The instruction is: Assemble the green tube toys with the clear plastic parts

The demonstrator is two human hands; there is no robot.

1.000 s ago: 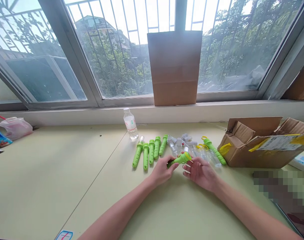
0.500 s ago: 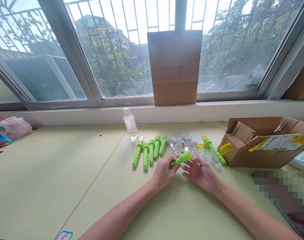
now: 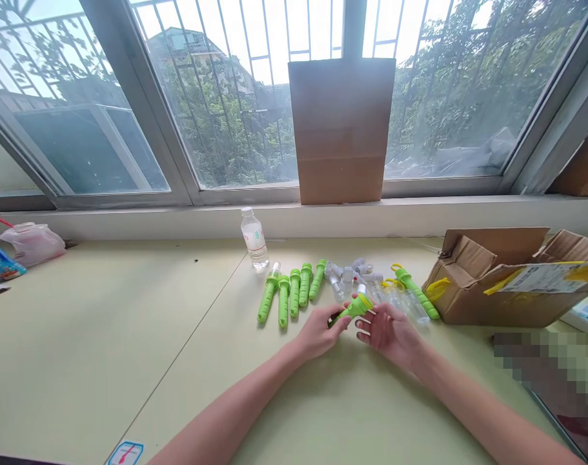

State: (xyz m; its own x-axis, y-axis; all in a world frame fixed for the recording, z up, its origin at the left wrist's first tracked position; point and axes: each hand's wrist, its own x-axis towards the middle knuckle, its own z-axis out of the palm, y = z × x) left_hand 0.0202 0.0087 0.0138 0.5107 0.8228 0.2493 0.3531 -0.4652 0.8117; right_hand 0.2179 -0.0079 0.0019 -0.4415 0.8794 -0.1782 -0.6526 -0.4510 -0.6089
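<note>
The left hand [image 3: 321, 330] grips a green tube [image 3: 356, 307], likely to steady it, and the right hand [image 3: 393, 336] spreads its fingers.

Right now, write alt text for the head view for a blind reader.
The left hand grips a green tube, the right hand at its yellow rim, over a pale green table with more green tubes, clear parts and an open cardboard box.
</note>
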